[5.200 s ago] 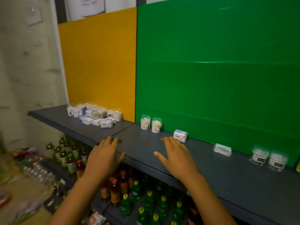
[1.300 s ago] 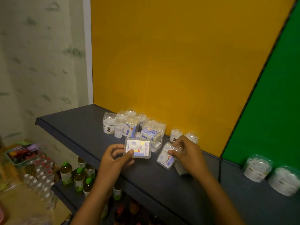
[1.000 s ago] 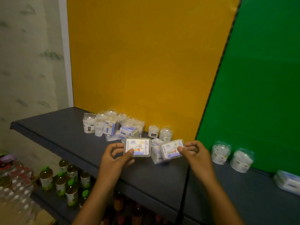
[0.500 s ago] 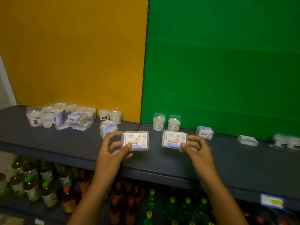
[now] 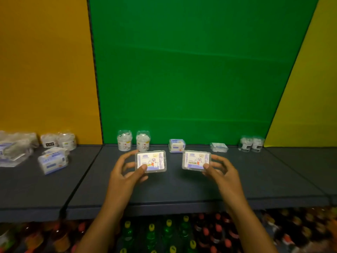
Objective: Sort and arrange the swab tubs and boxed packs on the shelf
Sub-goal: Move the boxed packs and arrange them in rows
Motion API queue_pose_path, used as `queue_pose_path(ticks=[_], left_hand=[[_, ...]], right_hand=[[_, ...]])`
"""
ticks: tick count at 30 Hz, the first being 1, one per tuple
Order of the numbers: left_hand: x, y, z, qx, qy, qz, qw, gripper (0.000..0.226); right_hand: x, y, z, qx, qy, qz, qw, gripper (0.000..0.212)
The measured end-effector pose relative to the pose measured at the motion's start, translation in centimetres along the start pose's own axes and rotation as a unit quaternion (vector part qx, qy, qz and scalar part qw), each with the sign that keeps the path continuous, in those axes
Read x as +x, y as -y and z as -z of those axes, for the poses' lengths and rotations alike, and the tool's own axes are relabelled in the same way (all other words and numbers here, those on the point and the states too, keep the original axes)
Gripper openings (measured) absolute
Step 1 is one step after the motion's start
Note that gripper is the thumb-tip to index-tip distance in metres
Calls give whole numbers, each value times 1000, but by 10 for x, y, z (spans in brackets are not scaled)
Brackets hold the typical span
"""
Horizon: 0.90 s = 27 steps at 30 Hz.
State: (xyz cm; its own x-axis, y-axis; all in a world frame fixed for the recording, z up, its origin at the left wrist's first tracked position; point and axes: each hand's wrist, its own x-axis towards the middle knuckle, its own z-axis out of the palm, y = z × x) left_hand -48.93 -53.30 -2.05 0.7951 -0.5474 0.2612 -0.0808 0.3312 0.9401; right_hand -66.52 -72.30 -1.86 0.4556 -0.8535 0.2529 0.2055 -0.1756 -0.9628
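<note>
At frame centre, above the shelf (image 5: 164, 189), our left hand (image 5: 125, 176) and right hand (image 5: 223, 172) each pinch a boxed pack (image 5: 150, 161) (image 5: 196, 160): light, rigid, slick plastic, best gripped by the edges.

dim, even light with no hard shadows; wide-angle bending at the edges, soft blur along left and bottom.

You faced a green back panel (image 5: 182, 70) flanked by yellow panels (image 5: 45, 70). The shelf (image 5: 173, 189) was dark grey. Both boxed packs (image 5: 150, 161) you held carried white-and-purple labels with a cartoon figure; bottle caps (image 5: 127, 224) below were yellow and red.
</note>
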Motion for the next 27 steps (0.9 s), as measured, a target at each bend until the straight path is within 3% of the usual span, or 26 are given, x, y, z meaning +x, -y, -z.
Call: queue_pose_path(ticks=[13, 27], left_hand=[[108, 60, -104, -8, 74, 8, 997, 39], [162, 144, -212, 175, 72, 11, 982, 40]], right_hand=[[98, -13, 62, -48, -72, 20, 996, 19], [166, -55, 126, -35, -92, -1, 995, 21]])
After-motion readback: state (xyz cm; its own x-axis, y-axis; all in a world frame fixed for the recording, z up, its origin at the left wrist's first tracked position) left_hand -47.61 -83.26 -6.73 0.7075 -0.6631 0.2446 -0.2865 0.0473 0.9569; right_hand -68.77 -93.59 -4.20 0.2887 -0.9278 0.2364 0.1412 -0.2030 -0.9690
